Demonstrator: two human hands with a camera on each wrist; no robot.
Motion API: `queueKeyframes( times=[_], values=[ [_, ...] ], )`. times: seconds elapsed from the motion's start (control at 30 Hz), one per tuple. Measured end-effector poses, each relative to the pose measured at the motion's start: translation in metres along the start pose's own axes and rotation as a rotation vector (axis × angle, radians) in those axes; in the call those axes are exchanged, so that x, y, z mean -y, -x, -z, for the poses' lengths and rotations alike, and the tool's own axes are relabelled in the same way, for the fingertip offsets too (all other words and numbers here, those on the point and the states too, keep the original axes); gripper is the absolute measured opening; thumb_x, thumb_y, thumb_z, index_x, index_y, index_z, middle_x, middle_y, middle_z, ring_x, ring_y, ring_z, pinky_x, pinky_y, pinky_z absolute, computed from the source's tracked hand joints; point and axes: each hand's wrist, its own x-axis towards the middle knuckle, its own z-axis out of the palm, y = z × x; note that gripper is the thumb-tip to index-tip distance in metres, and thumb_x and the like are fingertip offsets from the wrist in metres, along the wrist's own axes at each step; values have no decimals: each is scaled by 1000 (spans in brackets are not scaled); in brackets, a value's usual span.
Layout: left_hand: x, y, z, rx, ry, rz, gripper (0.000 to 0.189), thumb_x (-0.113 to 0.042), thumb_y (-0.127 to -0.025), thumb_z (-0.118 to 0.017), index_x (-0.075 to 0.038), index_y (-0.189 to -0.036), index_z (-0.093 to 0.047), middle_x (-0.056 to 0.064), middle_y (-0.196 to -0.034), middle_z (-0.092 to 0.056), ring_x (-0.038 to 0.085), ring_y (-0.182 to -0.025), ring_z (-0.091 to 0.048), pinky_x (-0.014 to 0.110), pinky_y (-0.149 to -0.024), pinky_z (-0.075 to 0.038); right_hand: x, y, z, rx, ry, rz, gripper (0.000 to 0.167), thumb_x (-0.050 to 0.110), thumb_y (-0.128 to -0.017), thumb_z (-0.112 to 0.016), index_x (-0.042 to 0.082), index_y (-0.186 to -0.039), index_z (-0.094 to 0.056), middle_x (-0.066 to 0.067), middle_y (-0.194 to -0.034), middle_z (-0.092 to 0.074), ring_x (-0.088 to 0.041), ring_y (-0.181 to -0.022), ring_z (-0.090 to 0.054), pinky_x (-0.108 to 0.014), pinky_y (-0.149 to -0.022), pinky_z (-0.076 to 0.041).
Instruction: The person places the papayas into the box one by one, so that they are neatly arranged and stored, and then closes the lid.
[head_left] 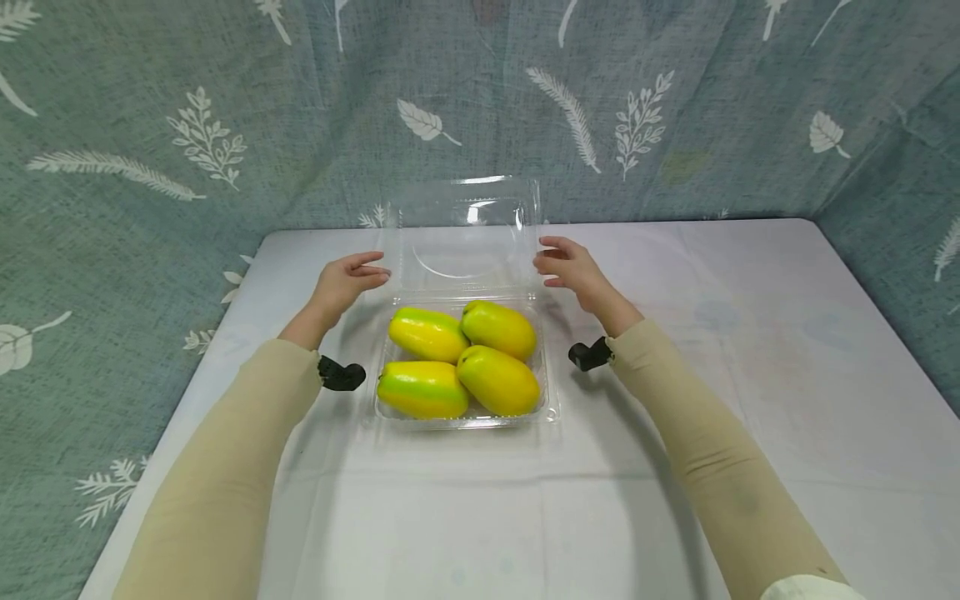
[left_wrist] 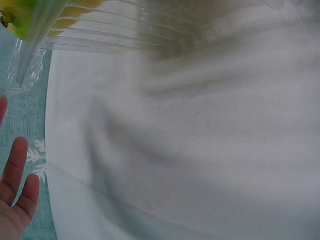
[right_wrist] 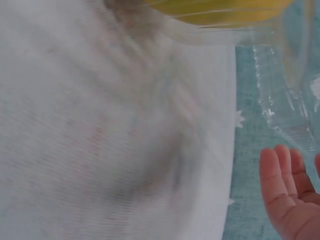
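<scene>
Several yellow-green mangoes (head_left: pixel 422 390) lie in the base of a clear plastic clamshell box (head_left: pixel 468 424) in the middle of the table. Its transparent lid (head_left: pixel 471 265) stands raised behind them, hinged at the far side. My left hand (head_left: pixel 339 289) is at the lid's left edge, and my right hand (head_left: pixel 573 271) is at its right edge. Both have relaxed, extended fingers and grip nothing. In the left wrist view the fingers (left_wrist: pixel 14 170) are spread beside the lid's edge. The right wrist view has the fingers (right_wrist: pixel 280 175) just below a lid corner.
A white cloth covers the table (head_left: pixel 750 350). Close behind its far edge hangs a grey-green curtain (head_left: pixel 480 100) with white leaf prints, which also runs along both sides. A black wrist mount (head_left: pixel 341 374) juts from each beige sleeve toward the box.
</scene>
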Motion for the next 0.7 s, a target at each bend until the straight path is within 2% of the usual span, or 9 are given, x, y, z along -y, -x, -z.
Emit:
queueKeyframes(
  times=[0.2,0.4,0.7],
  values=[
    [-5,1,4,-15,-9,0,51,-26,-89,-59,-12,-136,-44,12,-118,-58,28,-115,-49,44,-105,-33,13,4,2,-14,39,7,52,17,-93,-52,9,-141,-33,-13,-138,-41,-27,-123,-43,-40,-101,-39],
    [-10,3,11,-12,-39,-33,48,-26,-90,-59,-10,-134,-47,9,-112,-60,33,-114,-49,46,-103,-35,30,9,5,-22,89,18,51,18,-93,-53,8,-140,-35,-11,-137,-43,-24,-123,-43,-39,-101,-38],
    [-33,12,19,-49,-115,-78,45,-33,-91,-55,-10,-129,-51,5,-114,-62,22,-103,-52,44,-101,-37,59,17,10,-54,142,54,46,18,-94,-50,8,-138,-39,-11,-133,-46,-26,-117,-47,-37,-97,-42]
  ],
)
